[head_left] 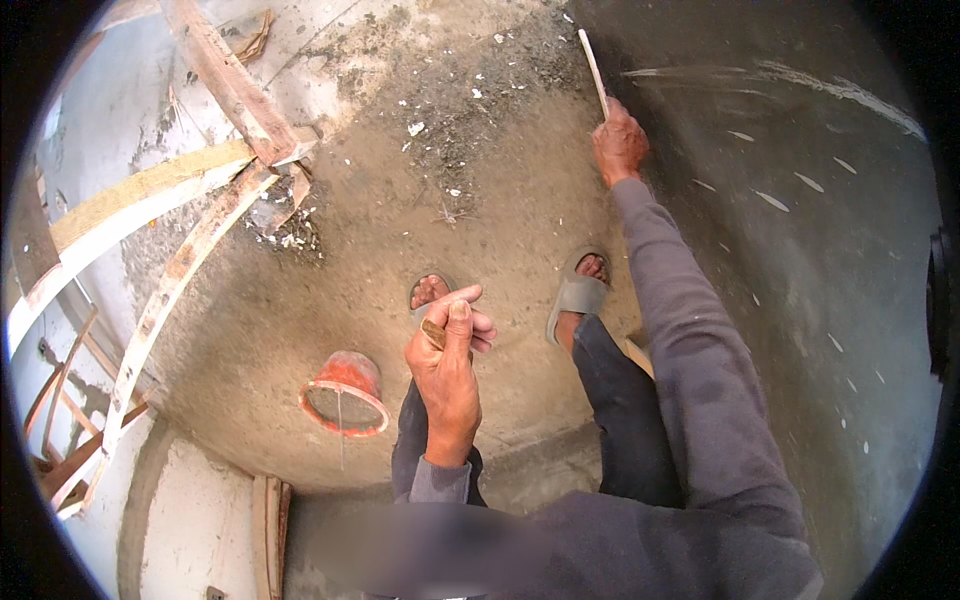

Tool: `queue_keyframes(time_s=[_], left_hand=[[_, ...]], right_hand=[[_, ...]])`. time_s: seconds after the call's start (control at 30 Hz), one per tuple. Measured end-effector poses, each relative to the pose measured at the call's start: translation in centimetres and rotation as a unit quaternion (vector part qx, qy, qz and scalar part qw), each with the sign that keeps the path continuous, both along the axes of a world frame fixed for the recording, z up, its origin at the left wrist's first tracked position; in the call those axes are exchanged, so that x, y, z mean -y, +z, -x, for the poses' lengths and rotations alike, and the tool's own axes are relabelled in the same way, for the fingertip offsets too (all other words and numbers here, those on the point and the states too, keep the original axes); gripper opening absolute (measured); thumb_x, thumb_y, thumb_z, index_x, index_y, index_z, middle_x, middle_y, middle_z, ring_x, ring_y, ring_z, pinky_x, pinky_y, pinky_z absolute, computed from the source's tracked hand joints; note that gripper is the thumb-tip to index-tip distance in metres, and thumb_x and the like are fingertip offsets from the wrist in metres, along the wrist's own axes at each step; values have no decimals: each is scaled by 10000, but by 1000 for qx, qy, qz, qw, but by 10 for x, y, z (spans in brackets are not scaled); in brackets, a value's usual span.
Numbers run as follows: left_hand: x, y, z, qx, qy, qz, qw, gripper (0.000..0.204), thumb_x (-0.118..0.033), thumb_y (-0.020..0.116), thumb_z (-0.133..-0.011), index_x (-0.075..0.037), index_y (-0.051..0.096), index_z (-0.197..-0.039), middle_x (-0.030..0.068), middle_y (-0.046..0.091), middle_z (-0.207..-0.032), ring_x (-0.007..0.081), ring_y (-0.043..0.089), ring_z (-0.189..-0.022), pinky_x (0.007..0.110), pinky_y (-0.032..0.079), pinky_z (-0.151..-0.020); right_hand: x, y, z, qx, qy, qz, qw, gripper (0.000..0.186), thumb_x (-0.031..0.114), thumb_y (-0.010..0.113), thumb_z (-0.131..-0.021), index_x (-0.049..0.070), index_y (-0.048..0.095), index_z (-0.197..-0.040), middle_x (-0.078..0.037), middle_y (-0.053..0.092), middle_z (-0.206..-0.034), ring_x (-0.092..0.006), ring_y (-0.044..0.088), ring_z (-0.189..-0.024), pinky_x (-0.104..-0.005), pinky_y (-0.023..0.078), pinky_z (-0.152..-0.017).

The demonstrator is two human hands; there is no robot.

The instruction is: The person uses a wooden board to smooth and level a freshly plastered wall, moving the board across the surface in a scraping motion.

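My right hand (621,145) reaches far out beside the dark grey wall, its fingers closed on a long, narrow, pale tool (593,70). That tool shows only as a thin strip along the wall; its exact kind cannot be made out. Held up in front of my body, my left hand (445,370) is closed round a short brown wooden handle (433,333). The rest of what the handle belongs to is hidden by the hand. A red-orange bucket (352,372) stands on the floor left of my left hand, with grey matter inside.
The grey wall (800,260) on the right bears pale streaks. Wooden beams (225,80) and boards (150,195) stand at the left. White flecks and dark debris (450,130) lie on the rough floor. My sandalled feet (580,295) are below me.
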State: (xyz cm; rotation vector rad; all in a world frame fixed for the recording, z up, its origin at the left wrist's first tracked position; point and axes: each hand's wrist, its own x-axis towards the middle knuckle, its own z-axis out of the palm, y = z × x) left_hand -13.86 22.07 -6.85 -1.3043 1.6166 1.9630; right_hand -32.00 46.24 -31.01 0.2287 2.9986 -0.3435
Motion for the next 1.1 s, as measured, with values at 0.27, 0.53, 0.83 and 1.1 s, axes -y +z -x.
queue_keyframes(time_s=[0.27, 0.53, 0.83, 1.1], left_hand=[[-4, 6, 2, 21, -10, -2, 1000, 309, -270, 521, -997, 0, 651, -1070, 22, 602, -768, 91, 557, -693, 243, 455, -620], [-3, 4, 3, 11, -10, -7, 1000, 317, -278, 510, -1002, -3, 651, -1075, 23, 603, -767, 93, 562, -701, 241, 456, -629], [-10, 1, -1, -7, -25, -18, 1000, 280, -273, 540, -988, -34, 647, -1088, 1, 614, -774, 70, 558, -672, 206, 431, -597], [-16, 0, 1, 13, -35, -21, 999, 290, -246, 510, -1004, -4, 651, -1078, 17, 599, -771, 86, 563, -707, 234, 453, -636]], right_hand=[[-12, 19, 19, -24, 36, 19, 999, 248, 83, 572, -808, 71, 614, -1053, -172, 663, -935, -378, 652, -854, -486, 525, -741], [17, -3, 20, -28, 43, -56, 997, 241, 90, 628, -786, 61, 600, -1023, -163, 656, -919, -374, 647, -867, -478, 531, -747], [-17, 13, 51, 56, 23, 52, 997, 301, 87, 535, -802, 112, 641, -1084, -215, 671, -975, -432, 635, -914, -488, 521, -776], [0, 17, 31, -1, 83, 34, 996, 211, 73, 622, -772, 74, 630, -984, -203, 669, -906, -416, 646, -855, -505, 518, -706]])
